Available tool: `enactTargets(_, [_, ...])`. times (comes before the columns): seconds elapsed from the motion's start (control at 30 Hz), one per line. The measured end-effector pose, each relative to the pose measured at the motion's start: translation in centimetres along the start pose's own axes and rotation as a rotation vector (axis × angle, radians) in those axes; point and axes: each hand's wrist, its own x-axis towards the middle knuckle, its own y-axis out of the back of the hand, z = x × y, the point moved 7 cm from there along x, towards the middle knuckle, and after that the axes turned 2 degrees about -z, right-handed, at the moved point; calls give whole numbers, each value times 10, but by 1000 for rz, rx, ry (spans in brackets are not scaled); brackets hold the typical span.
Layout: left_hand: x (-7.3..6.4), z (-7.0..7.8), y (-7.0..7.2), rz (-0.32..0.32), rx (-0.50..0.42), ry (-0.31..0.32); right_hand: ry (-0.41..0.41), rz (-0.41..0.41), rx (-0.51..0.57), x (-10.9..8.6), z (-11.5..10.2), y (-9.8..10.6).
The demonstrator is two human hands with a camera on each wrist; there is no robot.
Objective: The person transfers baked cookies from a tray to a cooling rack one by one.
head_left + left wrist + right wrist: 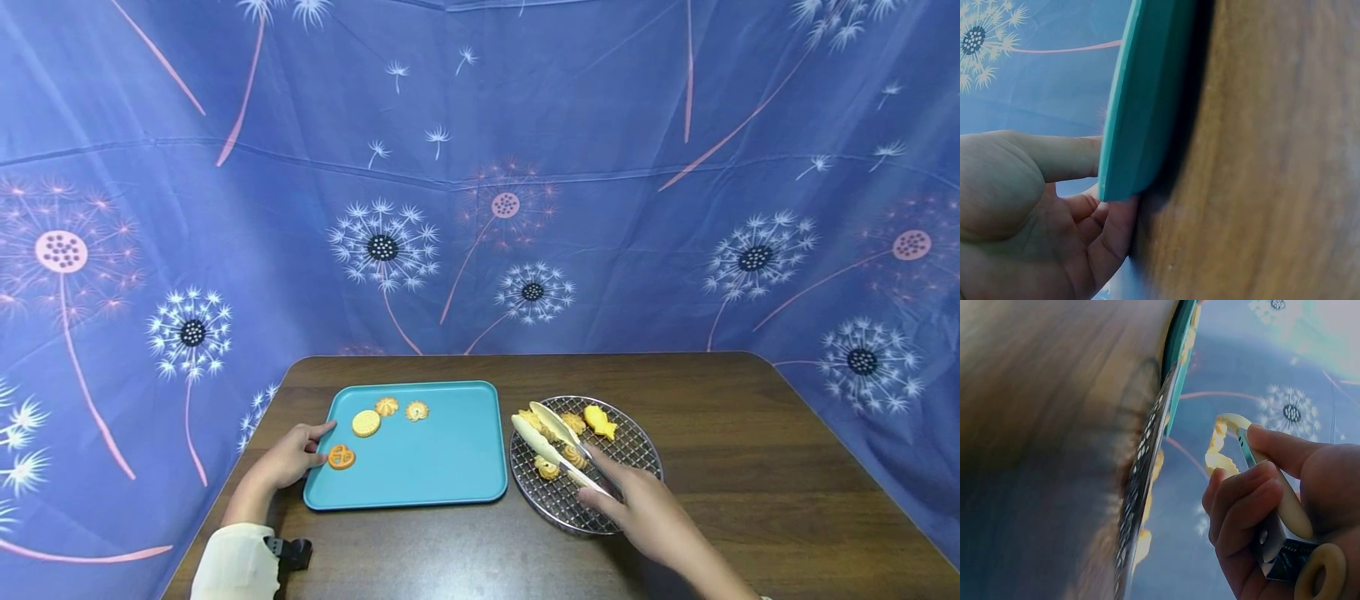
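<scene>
My left hand (pixel 288 457) grips the left edge of a teal tray (pixel 442 475), thumb on the rim and fingers tucked at the side in the left wrist view. On the tray lie a pretzel-shaped cookie (pixel 341 457), a round cookie (pixel 366 423) and two small flower-shaped cookies (pixel 386 406). With my right hand (pixel 637 504) I hold cream-tipped tongs (pixel 551 452) above a round wire rack (pixel 637 454). A golden cookie (pixel 1215 450) shows between the tong tips. The rack bears a yellow fish-shaped cookie (pixel 599 422) and several swirled cookies (pixel 547 468), partly hidden by the tongs.
Tray and rack stand side by side on a dark wooden table (pixel 765 467), a narrow gap between them. Behind it hangs a blue cloth (pixel 615 275) with dandelion prints. A black strap device (pixel 291 552) sits on my left wrist.
</scene>
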Motion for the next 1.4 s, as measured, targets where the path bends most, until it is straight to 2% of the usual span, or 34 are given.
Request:
enactTargets(0.23, [-1, 3, 0, -4, 4, -34, -58, 23, -4, -19, 24, 12])
enactTargets(0.63, [-2, 5, 0, 8, 11, -34, -116, 38, -48, -42, 53, 27])
enactTargets(1.0, [-1, 5, 1, 10, 7, -24, -136, -19, -68, -58, 76, 29])
enactTargets(1.4, [-1, 4, 0, 11, 17, -16, -242, -176, -110, -64, 91, 26])
